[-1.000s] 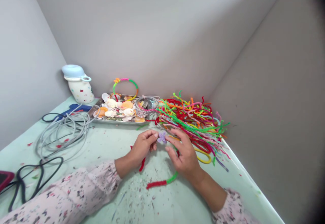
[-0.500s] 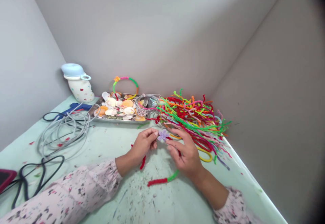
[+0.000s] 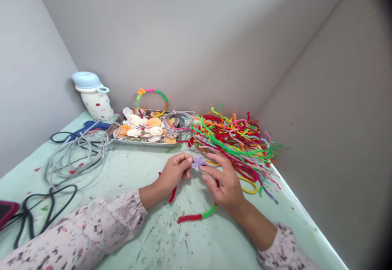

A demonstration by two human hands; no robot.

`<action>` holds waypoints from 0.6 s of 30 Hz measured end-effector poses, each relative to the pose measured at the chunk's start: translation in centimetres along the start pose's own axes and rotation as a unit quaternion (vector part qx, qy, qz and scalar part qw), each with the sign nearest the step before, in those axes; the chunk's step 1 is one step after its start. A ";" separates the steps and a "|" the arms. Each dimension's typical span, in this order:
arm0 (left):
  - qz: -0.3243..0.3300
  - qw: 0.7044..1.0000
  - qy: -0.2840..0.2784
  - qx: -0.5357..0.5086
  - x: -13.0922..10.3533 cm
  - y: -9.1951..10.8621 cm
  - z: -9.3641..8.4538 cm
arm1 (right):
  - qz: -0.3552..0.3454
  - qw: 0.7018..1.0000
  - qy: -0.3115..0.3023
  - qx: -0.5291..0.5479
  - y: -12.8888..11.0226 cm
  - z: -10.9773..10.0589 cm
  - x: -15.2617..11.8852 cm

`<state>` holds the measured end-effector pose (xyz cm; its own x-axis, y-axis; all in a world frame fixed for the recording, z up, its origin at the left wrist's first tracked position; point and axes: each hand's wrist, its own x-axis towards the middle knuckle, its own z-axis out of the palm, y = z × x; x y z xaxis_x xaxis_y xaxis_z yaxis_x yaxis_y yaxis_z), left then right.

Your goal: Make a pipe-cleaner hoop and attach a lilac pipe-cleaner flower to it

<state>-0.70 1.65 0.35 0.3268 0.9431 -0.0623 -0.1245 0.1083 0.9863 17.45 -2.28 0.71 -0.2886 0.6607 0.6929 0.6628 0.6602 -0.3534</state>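
A small purple pipe-cleaner flower [image 3: 198,162] is pinched between the thumb and index finger of my left hand [image 3: 174,176], above the middle of the table. My right hand [image 3: 226,185] is just right of the flower, its fingers apart and curved, fingertips at the petals; whether they touch is hard to tell. Below my right hand curves a red and green pipe-cleaner strip [image 3: 190,218], partly covered by that hand. A short red fuzzy piece [image 3: 172,195] shows beside my left hand; whether it joins the strip is hidden.
A metal tray [image 3: 147,142] of shells stands at the back, with a colourful pipe-cleaner ring [image 3: 167,98] upright in it. Right of it spreads a heap of pipe cleaners [image 3: 235,143]. Left are grey cable coils [image 3: 76,159], a blue glue gun [image 3: 88,127], black cord [image 3: 50,204] and a bottle [image 3: 97,103].
The camera view has shifted slightly. My left hand keeps its pinch on the purple flower, and my right hand's fingers stay spread beside it with hardly any movement.
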 end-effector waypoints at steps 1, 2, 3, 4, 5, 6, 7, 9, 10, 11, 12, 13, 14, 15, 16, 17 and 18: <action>0.002 1.000 -0.001 0.001 0.0 0.0 0.0 | 0.000 1.000 -0.004 0.001 0.0 0.0 0.0; 0.003 1.000 -0.002 0.002 0.0 -0.1 0.0 | 0.005 1.000 -0.004 0.001 0.0 0.0 0.0; 0.004 1.000 -0.004 0.004 0.0 -0.1 -0.1 | 0.011 1.000 -0.003 0.001 0.0 0.0 0.0; 0.005 1.000 -0.005 0.005 0.0 -0.2 -0.1 | 0.013 1.000 -0.002 0.001 0.0 0.0 -0.1; 0.005 1.000 -0.005 0.004 0.1 -0.2 -0.1 | 0.010 1.000 -0.004 0.000 0.0 0.0 -0.1; 0.006 1.000 -0.006 0.003 0.1 -0.3 -0.1 | 0.002 1.000 -0.009 -0.003 -0.1 0.0 0.0; 0.007 1.000 -0.005 0.001 0.1 -0.3 -0.1 | -0.007 1.000 -0.019 -0.008 -0.1 0.0 0.0; 0.007 1.000 -0.003 -0.001 0.0 -0.3 -0.1 | -0.013 0.999 -0.024 -0.022 -0.1 0.0 0.1; 0.005 1.000 -0.003 0.000 0.0 -0.3 -0.1 | -0.007 0.999 -0.018 -0.028 -0.1 0.0 0.1; 0.003 1.000 -0.003 0.003 0.0 -0.2 -0.1 | -0.001 0.999 -0.009 -0.032 -0.1 0.0 0.1; 0.001 1.000 -0.004 0.006 0.0 -0.2 -0.1 | 0.002 0.999 -0.001 -0.033 -0.1 -0.1 0.2; 0.001 1.000 -0.005 0.008 0.0 -0.2 -0.1 | -0.002 0.999 0.000 -0.032 -0.2 -0.1 0.2; 0.002 1.000 -0.008 0.008 0.0 -0.1 0.0 | -0.013 0.999 -0.006 -0.031 -0.2 -0.1 0.2; 0.003 1.000 -0.010 0.008 0.0 -0.1 0.0 | -0.027 0.999 -0.020 -0.031 -0.2 -0.1 0.2; 0.005 1.000 -0.013 0.008 0.0 -0.1 0.0 | -0.040 0.998 -0.034 -0.032 -0.2 -0.1 0.2; 0.008 1.000 -0.014 0.008 0.0 -0.1 0.0 | -0.046 0.997 -0.042 -0.035 -0.2 -0.1 0.2; 0.009 1.000 -0.015 0.011 0.0 -0.1 0.0 | -0.044 0.997 -0.041 -0.039 -0.2 -0.1 0.2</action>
<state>-0.73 1.63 0.24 0.3532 0.9347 -0.0393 -0.1112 0.0837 0.9903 17.33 -2.34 1.01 -0.4007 0.6307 0.6645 0.6836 0.6887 -0.2414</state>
